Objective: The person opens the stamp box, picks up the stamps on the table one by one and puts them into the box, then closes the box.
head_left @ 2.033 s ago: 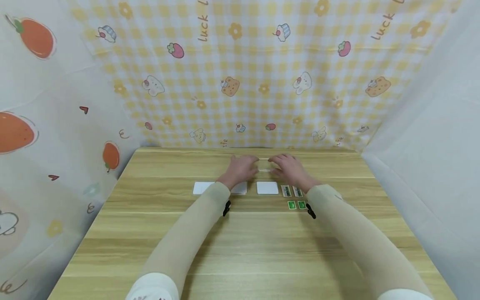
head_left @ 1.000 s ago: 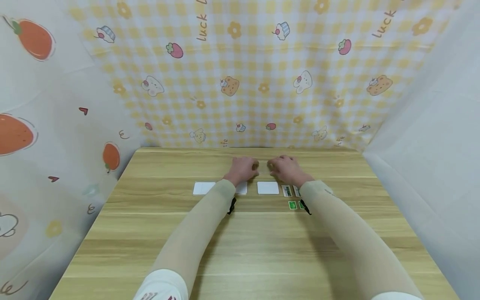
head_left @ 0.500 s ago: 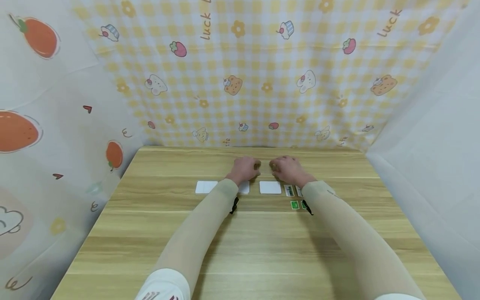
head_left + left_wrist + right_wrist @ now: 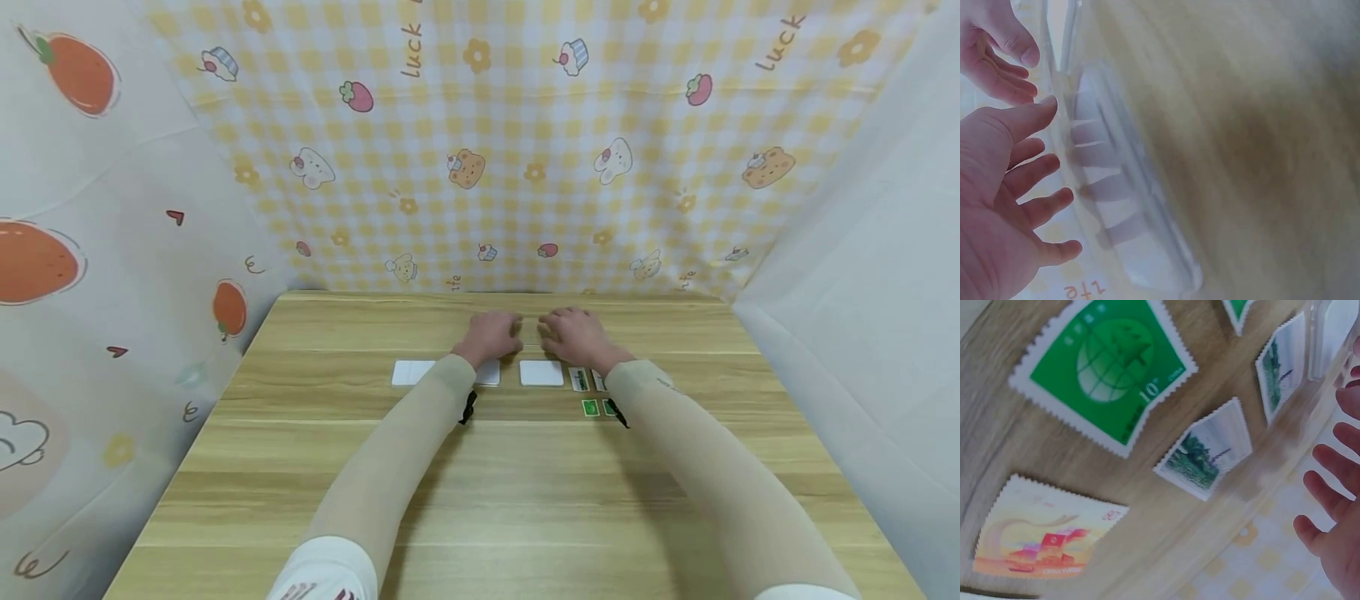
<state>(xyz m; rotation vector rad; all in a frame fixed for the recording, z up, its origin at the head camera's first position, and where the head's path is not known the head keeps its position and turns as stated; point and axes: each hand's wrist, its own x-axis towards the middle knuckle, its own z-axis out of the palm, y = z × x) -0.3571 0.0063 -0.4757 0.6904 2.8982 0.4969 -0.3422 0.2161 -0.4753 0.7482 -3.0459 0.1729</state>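
My left hand point(image 4: 491, 335) and right hand point(image 4: 576, 335) are apart, fingers loose, a clear thin thing point(image 4: 531, 344) between them (can't tell if touching). Green paper stamps point(image 4: 1113, 365) lie loose, so little looks done.

Facing you, the cloth point(image 4: 510, 125) is checked yellow and white with pink, brown and orange prints. Your sleeves point(image 4: 386, 462) are plain beige, your surface point(image 4: 540, 508) yellow-brown and streaked. You have a white card point(image 4: 541, 373), a white-edged green stamp point(image 4: 1110, 369) patterned with a globe, and an orange-yellow stamp point(image 4: 1047, 540) touched with red.
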